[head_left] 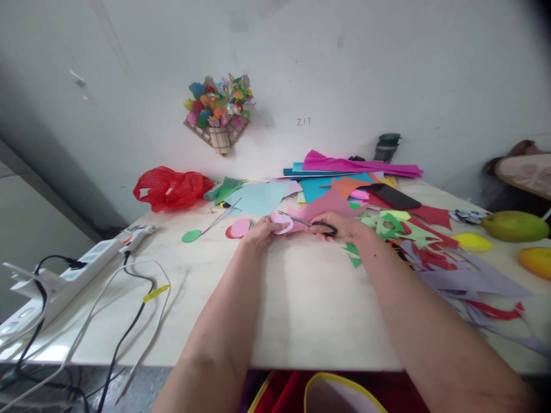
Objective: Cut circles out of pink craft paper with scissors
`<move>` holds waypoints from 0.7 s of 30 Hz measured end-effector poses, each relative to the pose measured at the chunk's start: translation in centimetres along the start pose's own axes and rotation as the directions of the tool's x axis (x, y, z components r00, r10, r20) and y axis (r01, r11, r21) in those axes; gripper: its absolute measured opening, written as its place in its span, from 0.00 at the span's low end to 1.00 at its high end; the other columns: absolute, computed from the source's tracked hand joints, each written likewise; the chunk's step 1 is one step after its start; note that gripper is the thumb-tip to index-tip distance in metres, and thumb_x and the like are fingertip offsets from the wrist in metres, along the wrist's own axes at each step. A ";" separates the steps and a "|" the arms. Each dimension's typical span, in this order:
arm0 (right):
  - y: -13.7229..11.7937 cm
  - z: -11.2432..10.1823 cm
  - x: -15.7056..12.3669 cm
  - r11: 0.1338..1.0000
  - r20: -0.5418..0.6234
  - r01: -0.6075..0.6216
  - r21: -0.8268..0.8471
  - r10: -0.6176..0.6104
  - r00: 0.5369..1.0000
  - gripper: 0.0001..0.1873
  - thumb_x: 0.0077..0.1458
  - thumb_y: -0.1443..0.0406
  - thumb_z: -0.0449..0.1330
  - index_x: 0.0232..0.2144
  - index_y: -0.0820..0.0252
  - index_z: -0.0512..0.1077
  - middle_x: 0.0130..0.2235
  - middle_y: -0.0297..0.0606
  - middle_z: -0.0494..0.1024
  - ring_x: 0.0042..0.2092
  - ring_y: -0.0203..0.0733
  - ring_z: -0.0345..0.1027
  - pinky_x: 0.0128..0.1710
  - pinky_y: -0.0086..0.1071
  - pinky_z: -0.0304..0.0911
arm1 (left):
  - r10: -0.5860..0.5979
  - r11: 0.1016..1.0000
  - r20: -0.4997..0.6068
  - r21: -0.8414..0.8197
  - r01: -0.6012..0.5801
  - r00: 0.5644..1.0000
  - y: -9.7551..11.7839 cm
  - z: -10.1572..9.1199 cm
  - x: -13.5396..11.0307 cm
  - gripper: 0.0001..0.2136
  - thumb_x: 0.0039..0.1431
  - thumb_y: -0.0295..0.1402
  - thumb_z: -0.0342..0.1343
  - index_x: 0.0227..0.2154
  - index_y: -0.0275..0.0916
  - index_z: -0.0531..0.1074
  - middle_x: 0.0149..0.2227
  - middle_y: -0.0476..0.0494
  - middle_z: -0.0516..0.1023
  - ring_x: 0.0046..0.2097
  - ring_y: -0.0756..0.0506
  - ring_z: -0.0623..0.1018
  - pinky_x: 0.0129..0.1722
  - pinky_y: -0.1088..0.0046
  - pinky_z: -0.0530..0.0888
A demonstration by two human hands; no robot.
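My left hand [260, 231] pinches a small pale lilac paper piece [282, 220] with a rounded edge. Black-handled scissors [326, 228] are in my right hand [340, 221], their blades pointing left to the paper. Whether the blades are cutting into it I cannot tell. Just left of my left hand lie a pink paper round [241, 228] and a red one [229, 232] partly under it. Farther left is a green paper round [191, 236] by a thin stick. A larger pink sheet [329, 202] lies behind my hands.
Paper scraps [430, 252] cover the table's right side, near a green mango [514, 225]. Behind are folded coloured sheets [361, 166], a dark phone [395, 196] and a red plastic bag [170, 189]. A power strip [92, 258] with cables runs along the left edge.
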State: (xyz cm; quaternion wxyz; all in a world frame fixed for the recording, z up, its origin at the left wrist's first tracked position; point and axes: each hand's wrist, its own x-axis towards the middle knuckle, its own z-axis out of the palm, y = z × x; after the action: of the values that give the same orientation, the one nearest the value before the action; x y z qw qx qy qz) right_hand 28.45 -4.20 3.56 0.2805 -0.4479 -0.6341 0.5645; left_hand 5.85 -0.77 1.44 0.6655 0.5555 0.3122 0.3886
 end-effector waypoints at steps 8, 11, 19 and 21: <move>0.4 -0.2 0.2 0.999 -0.132 0.021 0.029 -0.017 0.991 0.15 0.46 0.57 0.65 0.20 0.63 0.69 0.16 0.31 0.65 0.16 0.27 0.52 0.14 0.25 0.47 | -0.028 1.000 -0.034 -0.015 0.027 0.999 -0.3 -0.1 0.3 0.15 0.31 0.32 0.72 0.22 0.30 0.74 0.20 0.44 0.74 0.23 0.51 0.71 0.22 0.76 0.67; 0.9 -0.3 0.5 0.989 -0.340 0.027 0.144 0.024 0.940 0.17 0.46 0.55 0.66 0.25 0.63 0.69 0.18 0.31 0.68 0.16 0.27 0.54 0.13 0.24 0.46 | -0.015 1.000 -0.089 -0.028 0.013 0.996 -0.4 -0.1 0.5 0.14 0.30 0.30 0.72 0.19 0.31 0.72 0.18 0.46 0.72 0.22 0.51 0.71 0.22 0.76 0.67; 2.0 -0.4 1.9 0.992 -0.566 -0.097 -0.083 0.033 0.824 0.07 0.48 0.62 0.63 0.26 0.61 0.73 0.17 0.34 0.70 0.17 0.34 0.60 0.15 0.27 0.48 | 0.099 0.995 -0.155 -0.001 -0.100 0.983 -0.9 -0.4 1.1 0.15 0.32 0.35 0.72 0.21 0.32 0.75 0.24 0.45 0.76 0.27 0.51 0.74 0.29 0.76 0.70; 1.7 0.2 2.3 0.926 -0.590 -0.186 -0.330 -0.048 0.806 0.04 0.46 0.64 0.63 0.25 0.59 0.75 0.18 0.35 0.71 0.21 0.38 0.65 0.20 0.29 0.54 | 0.114 0.993 -0.153 0.012 -0.114 0.982 -0.9 -0.2 1.0 0.15 0.33 0.36 0.72 0.23 0.32 0.76 0.25 0.44 0.77 0.28 0.50 0.74 0.31 0.76 0.70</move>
State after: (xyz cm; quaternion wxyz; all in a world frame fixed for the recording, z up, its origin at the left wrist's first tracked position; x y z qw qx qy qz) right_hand 27.73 -2.35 1.58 0.3515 -0.6682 -0.5940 0.2777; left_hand 6.35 0.13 0.55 0.6153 0.5417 0.3310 0.4673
